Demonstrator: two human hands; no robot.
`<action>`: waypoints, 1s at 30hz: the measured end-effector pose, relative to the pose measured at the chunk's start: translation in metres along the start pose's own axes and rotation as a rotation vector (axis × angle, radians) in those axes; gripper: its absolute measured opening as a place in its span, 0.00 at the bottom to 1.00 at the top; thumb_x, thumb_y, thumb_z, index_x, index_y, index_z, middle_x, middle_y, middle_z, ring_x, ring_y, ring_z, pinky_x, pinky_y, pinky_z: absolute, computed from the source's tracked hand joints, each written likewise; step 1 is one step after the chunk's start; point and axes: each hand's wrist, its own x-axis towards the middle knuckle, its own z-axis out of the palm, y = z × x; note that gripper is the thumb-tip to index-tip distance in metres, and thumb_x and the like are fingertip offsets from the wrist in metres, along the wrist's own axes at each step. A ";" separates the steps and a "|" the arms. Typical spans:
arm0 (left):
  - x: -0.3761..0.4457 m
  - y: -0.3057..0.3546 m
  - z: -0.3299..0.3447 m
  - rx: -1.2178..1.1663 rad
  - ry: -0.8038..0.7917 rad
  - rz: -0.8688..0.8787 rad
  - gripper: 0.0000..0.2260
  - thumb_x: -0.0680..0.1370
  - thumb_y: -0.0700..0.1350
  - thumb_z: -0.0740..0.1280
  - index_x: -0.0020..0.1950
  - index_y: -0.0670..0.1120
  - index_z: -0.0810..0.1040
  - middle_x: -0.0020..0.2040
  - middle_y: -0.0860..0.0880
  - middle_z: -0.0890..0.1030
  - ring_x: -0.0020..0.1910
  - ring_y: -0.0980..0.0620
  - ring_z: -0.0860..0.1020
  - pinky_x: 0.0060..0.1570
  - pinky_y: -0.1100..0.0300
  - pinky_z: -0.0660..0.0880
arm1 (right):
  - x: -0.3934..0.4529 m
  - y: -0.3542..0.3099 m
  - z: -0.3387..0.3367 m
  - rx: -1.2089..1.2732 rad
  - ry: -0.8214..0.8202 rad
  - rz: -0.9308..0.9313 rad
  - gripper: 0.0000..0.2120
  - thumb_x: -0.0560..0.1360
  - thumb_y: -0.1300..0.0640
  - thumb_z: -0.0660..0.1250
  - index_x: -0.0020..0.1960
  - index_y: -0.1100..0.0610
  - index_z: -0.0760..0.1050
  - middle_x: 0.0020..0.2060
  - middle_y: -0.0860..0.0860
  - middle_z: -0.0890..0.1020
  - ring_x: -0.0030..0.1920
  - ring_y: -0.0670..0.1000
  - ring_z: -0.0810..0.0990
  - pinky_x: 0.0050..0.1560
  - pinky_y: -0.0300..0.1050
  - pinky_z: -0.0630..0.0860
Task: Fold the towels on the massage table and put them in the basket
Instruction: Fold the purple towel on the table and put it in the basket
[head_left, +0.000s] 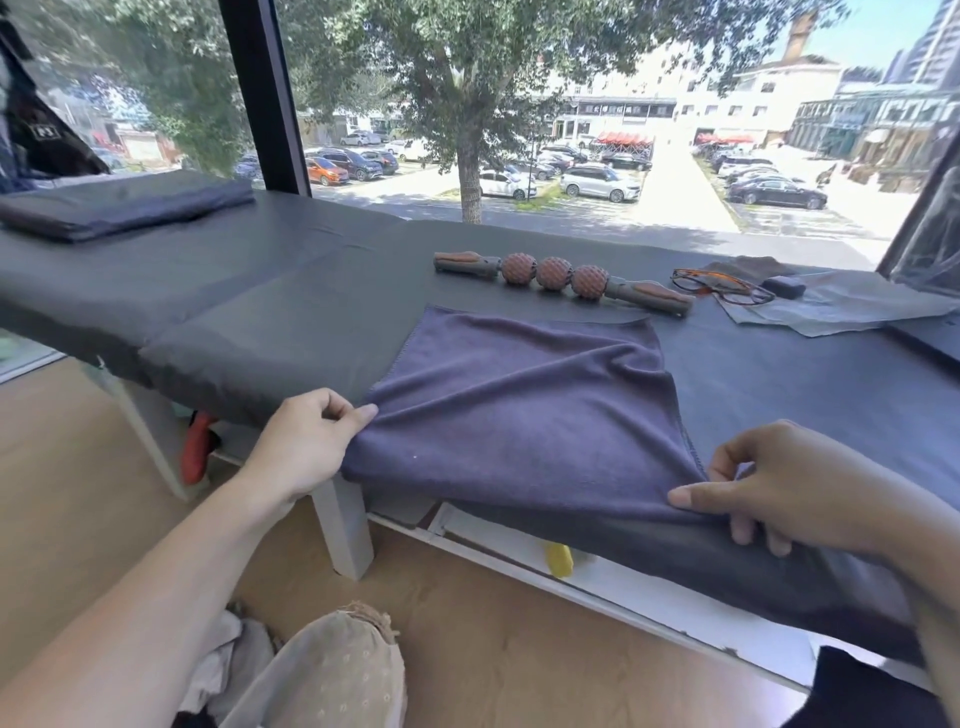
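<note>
Between my two hands, head view: the purple towel (519, 415) lies spread on the counter (291, 291), its near edge draped over the counter's front rim.
Left grip: my left hand (306, 447) pinches the towel's near left corner between thumb and forefinger, lifted just off the counter edge.
Right grip: my right hand (779, 483) pinches the near right corner, thumb on top and fingers curled under the cloth.
Towel state: flat and single-layered as far as I can see, with slack wrinkles running from both pinched corners toward the far side; no fold is in it yet.
Beyond the grips: a massage roller stick (563, 278) lies just past the towel's far edge, not touching it as far as I can tell.
Beyond and right of the right grip: a pair of glasses (722, 288) and a small dark case (784, 287) rest on a pale grey cloth (841, 306), well apart from my hand.
Far beyond the left grip: a dark folded bundle (124, 202) sits at the counter's far left end; I cannot tell whether it is a towel.
Basket: not in view, so I cannot say where it stands or what it holds.
Progress, my judgement: early. This towel is gripped and ready for its first fold, probably by carrying the near corners over to the far edge.
Left to do: fold it down, handle the pale cloth if it counts as a towel, then carry everything to the basket.
</note>
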 end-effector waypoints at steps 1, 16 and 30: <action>0.000 0.000 0.000 -0.009 -0.002 -0.001 0.13 0.78 0.50 0.72 0.40 0.42 0.79 0.31 0.50 0.76 0.30 0.52 0.69 0.31 0.57 0.64 | -0.001 0.000 -0.001 0.004 -0.009 0.005 0.22 0.68 0.41 0.77 0.34 0.58 0.74 0.28 0.52 0.84 0.23 0.49 0.75 0.35 0.41 0.72; -0.014 0.054 0.015 0.207 0.145 0.464 0.10 0.74 0.55 0.74 0.51 0.54 0.78 0.50 0.56 0.79 0.52 0.55 0.75 0.51 0.59 0.71 | 0.096 -0.038 -0.056 -0.111 0.310 -0.159 0.12 0.73 0.39 0.71 0.41 0.47 0.80 0.37 0.47 0.86 0.39 0.52 0.85 0.47 0.49 0.81; -0.090 0.125 0.121 0.353 -0.437 1.119 0.15 0.65 0.59 0.77 0.45 0.54 0.80 0.41 0.55 0.80 0.44 0.54 0.74 0.45 0.60 0.66 | 0.214 -0.044 -0.064 -0.309 0.077 -0.116 0.21 0.78 0.42 0.67 0.35 0.45 0.58 0.50 0.47 0.74 0.31 0.48 0.69 0.30 0.40 0.65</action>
